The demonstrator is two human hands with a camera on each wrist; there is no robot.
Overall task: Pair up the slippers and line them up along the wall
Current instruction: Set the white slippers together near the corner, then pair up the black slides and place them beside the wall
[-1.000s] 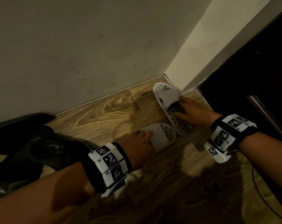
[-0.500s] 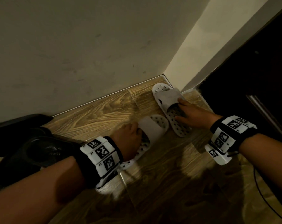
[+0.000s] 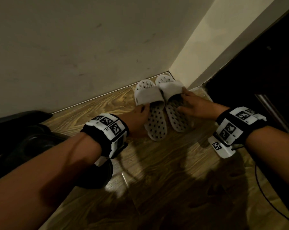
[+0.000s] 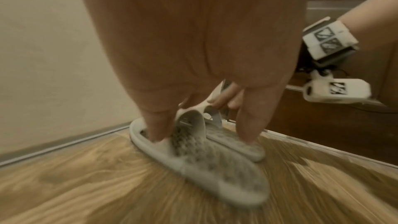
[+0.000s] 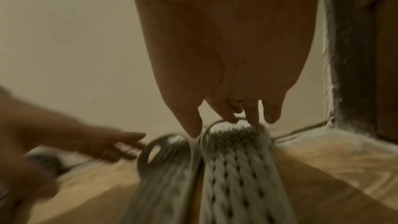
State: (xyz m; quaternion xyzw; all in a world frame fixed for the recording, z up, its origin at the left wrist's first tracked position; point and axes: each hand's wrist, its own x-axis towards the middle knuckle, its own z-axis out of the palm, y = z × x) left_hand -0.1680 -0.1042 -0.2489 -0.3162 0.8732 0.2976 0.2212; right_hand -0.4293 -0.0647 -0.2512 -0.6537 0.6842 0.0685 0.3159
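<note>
2 white slippers (image 3: 158, 112) seemingly touching, toes against wall (image 3: 74, 47).

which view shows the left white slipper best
The head view: the left white slipper is sharp and almost whole, toes at the wall, beside its partner. The left wrist view shows it blurred, the left hand covering its strap. The right wrist view catches only a smeared part.
</note>
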